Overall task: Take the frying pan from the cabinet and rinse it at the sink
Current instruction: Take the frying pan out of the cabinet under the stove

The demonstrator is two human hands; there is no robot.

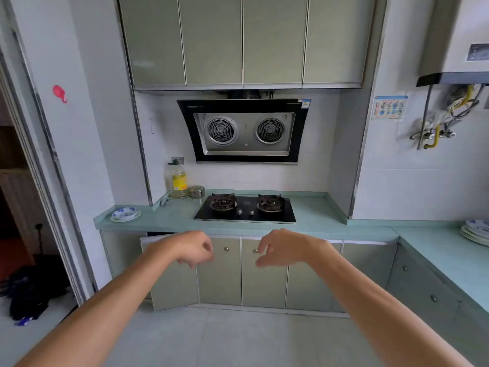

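Pale green base cabinet doors (219, 276) with small round metal knobs (226, 249) run under the teal counter. Both my arms stretch out in front of these doors. My left hand (194, 249) hangs with loosely curled fingers just left of one knob and holds nothing. My right hand (277, 247) has thumb and fingers apart around the neighbouring knob (255, 251), without clearly touching it. The leftmost door (169, 271) stands slightly ajar. No frying pan and no sink are in view.
A black two-burner gas hob (246, 209) sits on the counter (330, 221) below a range hood (244, 131). An oil bottle (177, 180), a small tin (197, 192) and a blue-patterned dish (125, 213) stand at left; stacked plates (476, 231) at right. A doorway opens at far left.
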